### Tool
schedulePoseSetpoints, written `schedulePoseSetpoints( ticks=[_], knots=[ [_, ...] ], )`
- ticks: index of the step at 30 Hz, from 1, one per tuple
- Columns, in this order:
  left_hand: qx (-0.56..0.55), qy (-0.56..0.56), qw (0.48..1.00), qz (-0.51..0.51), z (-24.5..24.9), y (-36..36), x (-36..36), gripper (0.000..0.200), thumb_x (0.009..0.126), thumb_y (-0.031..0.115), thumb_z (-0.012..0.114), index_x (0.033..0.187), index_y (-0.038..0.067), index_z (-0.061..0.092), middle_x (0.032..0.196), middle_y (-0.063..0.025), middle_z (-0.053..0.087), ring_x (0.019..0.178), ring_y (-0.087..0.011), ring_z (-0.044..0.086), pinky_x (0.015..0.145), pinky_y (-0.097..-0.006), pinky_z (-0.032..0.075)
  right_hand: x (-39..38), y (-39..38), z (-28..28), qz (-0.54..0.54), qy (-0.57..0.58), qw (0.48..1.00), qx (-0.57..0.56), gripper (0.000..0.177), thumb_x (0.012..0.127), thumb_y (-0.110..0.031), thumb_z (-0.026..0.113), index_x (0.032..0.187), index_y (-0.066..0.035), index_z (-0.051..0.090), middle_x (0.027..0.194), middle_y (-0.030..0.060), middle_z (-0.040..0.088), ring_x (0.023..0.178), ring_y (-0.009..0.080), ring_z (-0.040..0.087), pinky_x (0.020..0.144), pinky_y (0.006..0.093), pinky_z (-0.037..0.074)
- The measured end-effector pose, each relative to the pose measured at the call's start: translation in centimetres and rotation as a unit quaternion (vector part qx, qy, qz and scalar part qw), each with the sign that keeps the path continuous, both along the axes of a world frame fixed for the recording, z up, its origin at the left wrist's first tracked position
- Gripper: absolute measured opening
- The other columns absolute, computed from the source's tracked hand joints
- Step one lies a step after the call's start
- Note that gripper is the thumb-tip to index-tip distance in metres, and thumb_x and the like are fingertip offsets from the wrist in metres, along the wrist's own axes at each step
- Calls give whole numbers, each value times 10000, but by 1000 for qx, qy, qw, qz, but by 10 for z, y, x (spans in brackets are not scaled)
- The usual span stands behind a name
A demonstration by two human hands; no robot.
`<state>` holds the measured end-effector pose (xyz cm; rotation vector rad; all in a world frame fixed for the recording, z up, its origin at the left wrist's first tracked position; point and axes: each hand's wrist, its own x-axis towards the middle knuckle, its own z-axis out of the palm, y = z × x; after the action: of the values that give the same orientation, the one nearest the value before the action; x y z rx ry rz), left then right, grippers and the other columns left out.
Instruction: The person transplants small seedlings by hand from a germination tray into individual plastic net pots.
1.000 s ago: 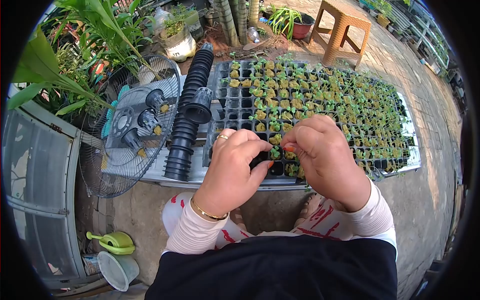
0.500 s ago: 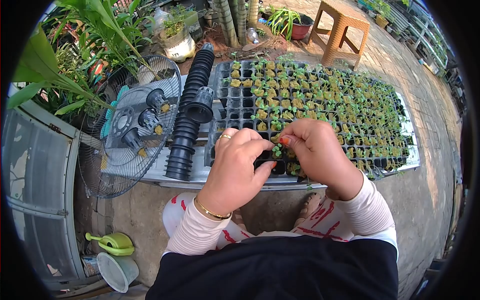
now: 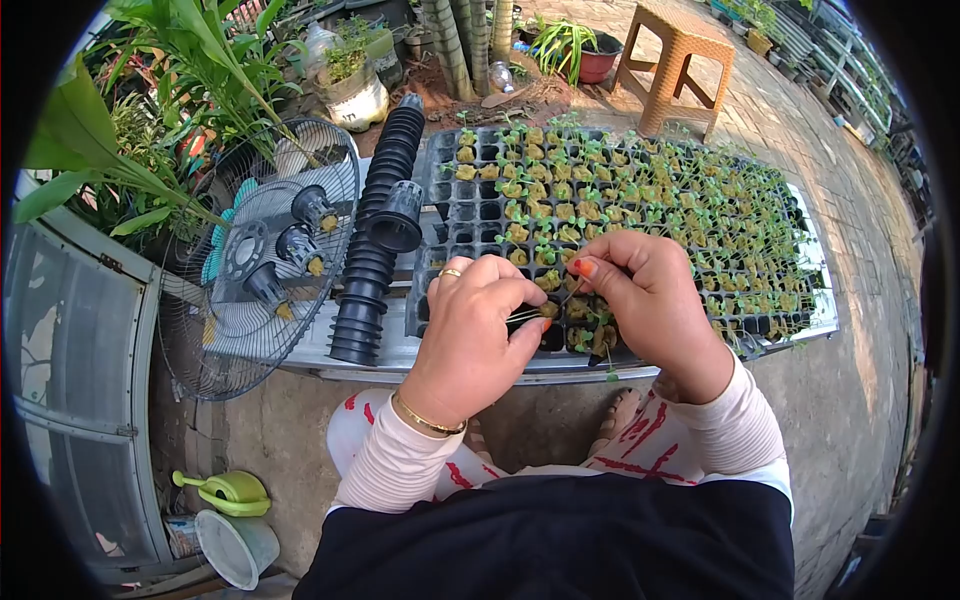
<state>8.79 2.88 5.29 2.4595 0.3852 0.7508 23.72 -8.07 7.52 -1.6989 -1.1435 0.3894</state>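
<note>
Over the near edge of a black seedling tray (image 3: 465,215), my left hand (image 3: 475,325) pinches a seedling (image 3: 525,316) by its plug. Its pale stems point left between thumb and forefinger, and its leaves are hidden. To the right, the fingertips of my right hand (image 3: 650,295) are closed on a thin dark stick-like piece, too small to name surely. Many tray cells hold brownish-yellow plugs with green sprouts (image 3: 680,210); several cells at the left have no plug.
Left of the tray lies a long stack of black net pots (image 3: 375,250), with a loose net pot (image 3: 397,218) against it. A wire fan guard (image 3: 330,290) carries several net pots with plugs. A stool (image 3: 675,65) stands beyond; a watering can (image 3: 232,492) and bucket (image 3: 238,548) are below left.
My right hand has shifted slightly right, away from my left fingers. The seedling in my left hand has turned, its stems now pointing left and its plug showing.
</note>
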Motion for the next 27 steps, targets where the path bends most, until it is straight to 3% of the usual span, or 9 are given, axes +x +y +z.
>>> schedulePoseSetpoints(
  ticks=[4, 7, 11, 13, 14, 17, 19, 22, 27],
  knots=[
    [-1, -9, 1000, 3, -1, 0, 2, 162, 654, 55, 702, 809, 32, 660, 856, -94, 593, 827, -265, 544, 790, -365, 376, -2, -4, 8, -4, 16, 1000, -11, 77, 816, -20, 620, 827, 48, 653, 650, 136, 627, 582, 185, 595, 551, 317, 456],
    [-8, -18, 1000, 1, 0, 3, 2, 130, 679, 47, 677, 805, 23, 656, 861, -93, 596, 825, -251, 551, 797, -355, 384, 2, -10, 13, 12, -24, 1000, -12, 101, 878, -38, 590, 860, 46, 644, 726, 41, 628, 672, 86, 554, 614, 234, 447],
    [-131, -27, 991, -12, 5, 11, -6, 96, 747, 26, 654, 839, 1, 643, 928, -72, 594, 870, -160, 553, 782, -283, 419, 8, -23, 22, -9, 51, 995, 91, 106, 893, -41, 577, 882, 41, 643, 758, 42, 634, 707, 93, 564, 646, 232, 452],
    [-323, -57, 944, -15, 9, 15, -8, 106, 768, 60, 669, 852, -2, 650, 947, -58, 602, 821, -128, 548, 739, -260, 424, 10, -29, 26, -24, 103, 974, 200, 116, 900, -56, 579, 888, 44, 637, 751, 61, 634, 700, 113, 574, 649, 251, 467],
    [-341, -81, 936, -43, 6, 19, -9, 101, 788, 38, 652, 879, -5, 646, 971, -49, 592, 826, -80, 529, 728, -223, 425, 12, -35, 29, -11, 99, 976, 193, 128, 922, -62, 554, 906, 42, 626, 810, 61, 640, 764, 112, 587, 703, 242, 473],
    [-394, -83, 914, -52, 13, 20, -11, 105, 806, 27, 629, 906, -2, 643, 989, -54, 589, 837, -89, 532, 744, -235, 432, 21, -34, 24, 16, 59, 958, 280, 124, 933, -53, 529, 916, 35, 614, 860, 65, 643, 809, 104, 582, 726, 244, 472],
    [-402, -79, 910, -64, 15, 20, -10, 97, 825, 28, 611, 912, -7, 636, 992, -53, 587, 853, -91, 529, 770, -239, 427, 23, -36, 22, 26, 54, 952, 301, 88, 921, -25, 521, 917, 17, 598, 860, 78, 633, 772, 139, 585, 693, 267, 466],
    [-424, -74, 900, -69, 23, 16, -8, 97, 834, 46, 609, 902, -21, 629, 989, -56, 585, 862, -95, 528, 798, -243, 418, 26, -39, 30, 70, -166, 955, 235, 130, 792, 25, 610, 914, -19, 590, 794, 114, 582, 709, 279, 567, 631, 329, 439],
    [-445, -34, 891, -83, 36, 5, 0, 108, 839, 63, 605, 905, -19, 629, 953, -30, 588, 855, -80, 520, 779, -230, 409, 9, -32, 30, 155, -165, 962, 154, 312, 676, -21, 715, 967, -34, 604, 843, 124, 591, 766, 306, 567, 674, 382, 448]
  ],
)
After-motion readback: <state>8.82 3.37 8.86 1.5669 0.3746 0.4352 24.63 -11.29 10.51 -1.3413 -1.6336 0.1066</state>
